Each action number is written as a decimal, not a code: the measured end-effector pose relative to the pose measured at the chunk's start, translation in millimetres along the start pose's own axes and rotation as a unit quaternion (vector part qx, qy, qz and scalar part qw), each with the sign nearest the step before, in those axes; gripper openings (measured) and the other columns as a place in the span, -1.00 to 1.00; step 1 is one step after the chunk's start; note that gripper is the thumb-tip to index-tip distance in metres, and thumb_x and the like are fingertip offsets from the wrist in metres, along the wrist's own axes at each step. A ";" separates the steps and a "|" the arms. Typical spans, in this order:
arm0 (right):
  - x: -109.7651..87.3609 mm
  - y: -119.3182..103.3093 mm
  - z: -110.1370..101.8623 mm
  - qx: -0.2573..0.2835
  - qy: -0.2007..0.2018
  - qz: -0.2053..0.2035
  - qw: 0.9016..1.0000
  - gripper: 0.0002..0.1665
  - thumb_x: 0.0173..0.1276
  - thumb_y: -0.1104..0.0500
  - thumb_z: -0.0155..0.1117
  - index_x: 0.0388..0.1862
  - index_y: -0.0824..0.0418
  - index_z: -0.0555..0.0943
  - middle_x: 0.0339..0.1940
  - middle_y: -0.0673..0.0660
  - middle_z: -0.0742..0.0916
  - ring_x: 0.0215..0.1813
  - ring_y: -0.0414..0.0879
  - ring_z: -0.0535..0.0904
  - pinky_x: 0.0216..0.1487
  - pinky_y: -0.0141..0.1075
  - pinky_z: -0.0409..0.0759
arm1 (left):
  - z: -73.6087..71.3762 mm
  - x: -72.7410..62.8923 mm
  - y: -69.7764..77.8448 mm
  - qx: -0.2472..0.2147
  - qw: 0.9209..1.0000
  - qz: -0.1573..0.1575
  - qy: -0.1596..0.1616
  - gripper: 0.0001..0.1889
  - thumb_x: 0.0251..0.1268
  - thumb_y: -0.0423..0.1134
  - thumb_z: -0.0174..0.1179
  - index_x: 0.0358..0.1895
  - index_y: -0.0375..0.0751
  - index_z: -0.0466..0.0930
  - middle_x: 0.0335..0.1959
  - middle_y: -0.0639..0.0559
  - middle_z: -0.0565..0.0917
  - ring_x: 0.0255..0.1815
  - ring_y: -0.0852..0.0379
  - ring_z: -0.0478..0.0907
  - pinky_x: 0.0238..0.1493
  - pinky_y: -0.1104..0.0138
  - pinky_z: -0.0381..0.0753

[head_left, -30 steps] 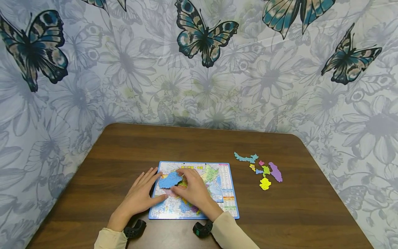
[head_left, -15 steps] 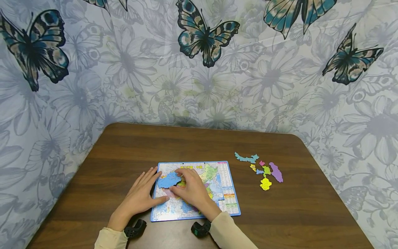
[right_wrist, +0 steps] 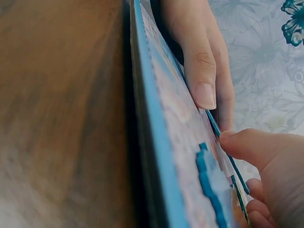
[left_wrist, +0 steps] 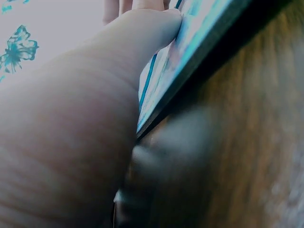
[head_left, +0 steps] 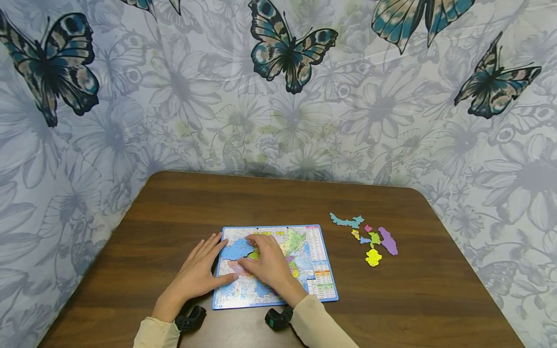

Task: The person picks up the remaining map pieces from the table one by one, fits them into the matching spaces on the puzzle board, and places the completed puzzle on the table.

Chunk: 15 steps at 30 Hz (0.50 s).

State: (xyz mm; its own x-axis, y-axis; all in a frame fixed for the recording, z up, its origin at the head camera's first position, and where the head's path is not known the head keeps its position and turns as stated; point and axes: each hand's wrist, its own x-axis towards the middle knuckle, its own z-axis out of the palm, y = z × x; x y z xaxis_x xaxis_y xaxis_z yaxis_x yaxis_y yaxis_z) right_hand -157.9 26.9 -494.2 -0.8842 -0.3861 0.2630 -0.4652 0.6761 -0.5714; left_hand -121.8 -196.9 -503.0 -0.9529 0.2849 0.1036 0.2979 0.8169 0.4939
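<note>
A map puzzle board (head_left: 322,241) lies on the table, with a large blue puzzle piece (head_left: 237,249) at its upper left. My right hand (head_left: 273,266) pinches the right side of that piece between thumb and fingers. In the right wrist view, the right thumb (right_wrist: 242,145) touches the piece's dark blue edge. Straight fingers of my left hand (head_left: 197,268) lie along the board's left edge, with the thumb (head_left: 228,279) on the board's face. The left wrist view shows this thumb against the board too. My right hand hides the middle of the map.
Loose puzzle pieces lie to the right of the board: a long light-blue one (head_left: 346,221), a purple one (head_left: 388,240), a yellow one (head_left: 373,257), a green one (head_left: 374,238) and several smaller. A patterned butterfly cloth (head_left: 291,135) hangs behind the table (head_left: 413,290).
The board has turned slightly, its lower edge shifting right. The blue piece has settled lower, flatter against the board, under my right hand. My left hand has barely moved.
</note>
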 end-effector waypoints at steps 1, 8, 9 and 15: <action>0.1 0.3 0.2 0.001 -0.001 0.001 1.000 -0.34 0.26 -0.11 0.56 0.28 0.05 0.61 0.01 -0.05 0.76 0.14 -0.11 0.60 0.22 -0.16 0.62 | 0.1 0.2 0.2 0.001 1.000 0.000 -0.001 0.06 0.15 0.38 0.35 0.58 -0.24 0.27 0.66 -0.18 0.15 0.68 -0.24 0.04 0.64 -0.16 -0.07; -0.3 2.3 1.1 0.005 0.000 0.006 1.000 -0.34 0.26 -0.11 0.56 0.28 0.06 0.60 0.01 -0.06 0.76 0.14 -0.11 0.60 0.22 -0.16 0.62 | 0.9 1.3 -0.2 0.007 1.000 -0.001 -0.002 0.06 0.15 0.39 0.34 0.58 -0.23 0.27 0.66 -0.18 0.15 0.68 -0.23 0.04 0.64 -0.17 -0.06; -0.4 2.4 1.2 0.006 0.000 0.006 1.000 -0.34 0.26 -0.11 0.56 0.28 0.06 0.61 0.01 -0.06 0.76 0.14 -0.11 0.60 0.22 -0.16 0.62 | 1.0 1.4 -0.3 0.007 1.000 -0.001 -0.003 0.06 0.15 0.39 0.34 0.58 -0.23 0.27 0.66 -0.18 0.15 0.68 -0.23 0.04 0.64 -0.17 -0.06; -1.4 2.2 1.1 0.006 0.003 0.004 1.000 -0.34 0.26 -0.12 0.56 0.28 0.06 0.61 0.01 -0.05 0.77 0.12 -0.12 0.60 0.19 -0.17 0.63 | 2.2 1.5 -1.7 0.010 1.000 -0.003 -0.002 0.06 0.15 0.40 0.34 0.58 -0.22 0.27 0.67 -0.17 0.16 0.68 -0.23 0.04 0.64 -0.17 -0.06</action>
State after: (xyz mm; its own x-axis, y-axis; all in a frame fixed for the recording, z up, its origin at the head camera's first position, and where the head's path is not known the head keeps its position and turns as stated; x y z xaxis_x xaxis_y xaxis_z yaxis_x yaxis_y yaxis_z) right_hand -157.7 28.2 -496.6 -0.8881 -0.3764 0.2639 -0.4578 0.6715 -0.5827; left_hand -123.6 -196.9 -505.5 -0.9542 0.2829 0.0973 0.2942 0.8283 0.4769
